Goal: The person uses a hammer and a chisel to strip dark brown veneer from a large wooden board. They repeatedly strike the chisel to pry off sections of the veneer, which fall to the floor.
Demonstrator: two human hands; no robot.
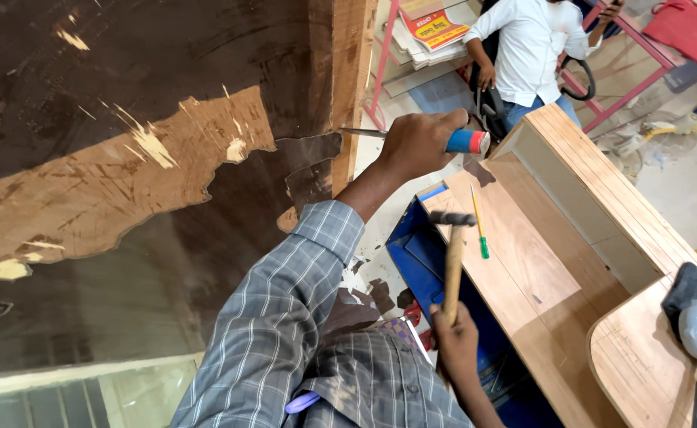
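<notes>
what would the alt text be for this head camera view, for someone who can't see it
A person's left hand presses a chisel with a blue and red handle against a dark brown laminate sheet partly peeled off a wooden board, while the right hand holds a wooden-handled hammer upright. Another person in a white shirt stands beyond a plywood cabinet.

I have a single view, from the head-worn camera, looking steeply down and forward at close range over the plaid sleeve (285, 317). It faces a dark veneered board (126, 158) filling the left half, with a wooden cabinet (554, 230) at right and another person (530, 47) beyond, near the top edge.
</notes>
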